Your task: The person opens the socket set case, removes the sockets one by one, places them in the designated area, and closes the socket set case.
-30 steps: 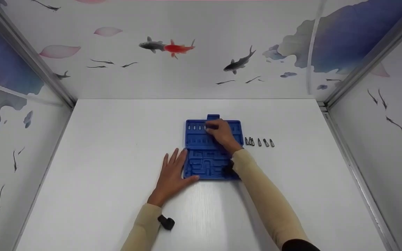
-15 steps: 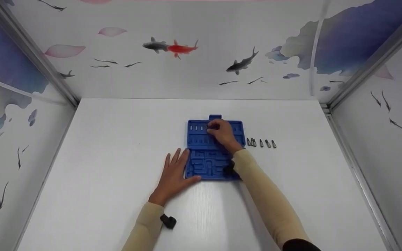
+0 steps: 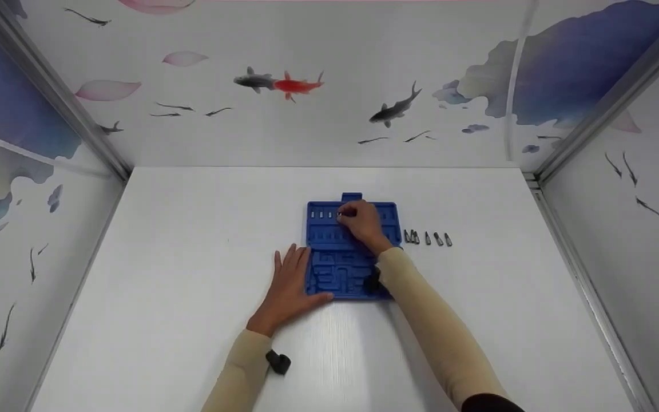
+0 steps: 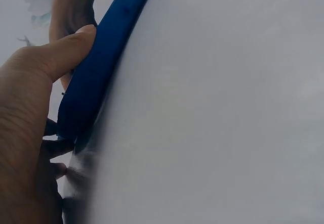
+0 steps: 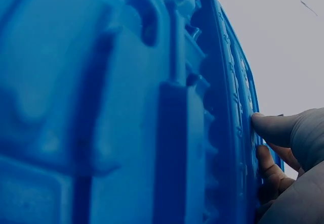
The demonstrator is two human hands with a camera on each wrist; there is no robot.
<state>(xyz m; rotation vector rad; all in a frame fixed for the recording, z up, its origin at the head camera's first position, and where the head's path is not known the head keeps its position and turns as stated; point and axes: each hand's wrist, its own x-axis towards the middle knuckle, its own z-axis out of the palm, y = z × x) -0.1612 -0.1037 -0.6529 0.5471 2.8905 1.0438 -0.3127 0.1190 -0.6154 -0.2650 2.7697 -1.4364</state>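
A blue molded bit case (image 3: pixel 318 228) lies unfolded on the table, its two halves full of shaped recesses. Several small silvery bits (image 3: pixel 321 215) sit in the left end of its top row. At that row my right hand (image 3: pixel 365 224) pinches a small metal bit (image 3: pixel 339 214) between thumb and fingers, mostly hidden by them. My left hand (image 3: pixel 289 284) rests along the case's left side, fingers straight and thumb on the near edge. In the left wrist view the thumb (image 4: pixel 76 47) lies against the blue rim. The right wrist view shows the right fingertips (image 5: pixel 263 155) at the far half.
Just right of the case, several loose dark metal bits (image 3: pixel 428 238) lie in a row on the white table (image 3: pixel 192 257). A panel with painted fish (image 3: pixel 392 109) closes off the back, and side walls stand left and right.
My right fingers have shifted slightly at the same slot, and the tip of the bit now shows beside them. The left hand stays on the case; the head view has moved a little.
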